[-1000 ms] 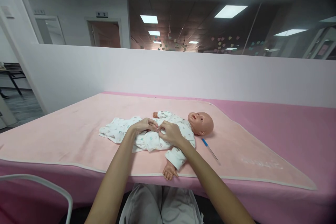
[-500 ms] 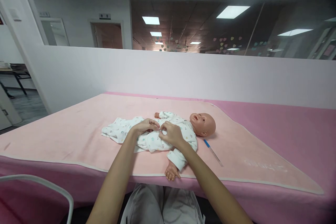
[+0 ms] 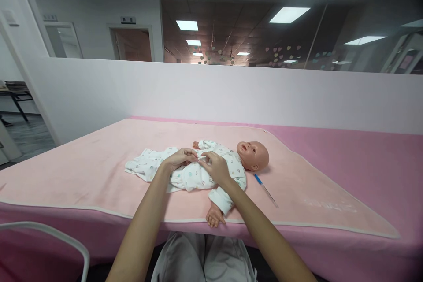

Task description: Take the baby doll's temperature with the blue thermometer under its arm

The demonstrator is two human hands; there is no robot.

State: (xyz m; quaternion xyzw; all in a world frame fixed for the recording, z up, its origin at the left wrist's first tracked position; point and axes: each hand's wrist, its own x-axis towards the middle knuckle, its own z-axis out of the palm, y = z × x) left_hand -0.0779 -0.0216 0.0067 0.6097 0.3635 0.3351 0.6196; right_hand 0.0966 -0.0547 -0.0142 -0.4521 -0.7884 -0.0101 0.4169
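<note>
A baby doll [image 3: 254, 156] lies on its back, head to the right, in white patterned baby clothes [image 3: 194, 179]. My left hand [image 3: 181, 158] rests over the doll's middle, its fingers closed together at the front of the clothes. What lies under those fingertips is mostly hidden, though cloth seems pinched there. Just to the right, my right hand [image 3: 214, 166] is over the belly, with a gap between thumb and forefinger. Its thumb tip comes close to the left fingertips. Under my right forearm, one doll arm [image 3: 215, 216] stretches toward the near edge.
A blue-capped thermometer-like stick [image 3: 266, 190] lies near the doll's head. Beneath everything is a peach mat [image 3: 82, 163] on a pink-covered table [image 3: 380, 158]. A white partition [image 3: 247, 94] stands behind. At the lower left curves a white rail [image 3: 56, 231].
My right thumb and forefinger, pressed together before, have come apart. My left hand keeps its place on the clothes. The whole view has shifted slightly.
</note>
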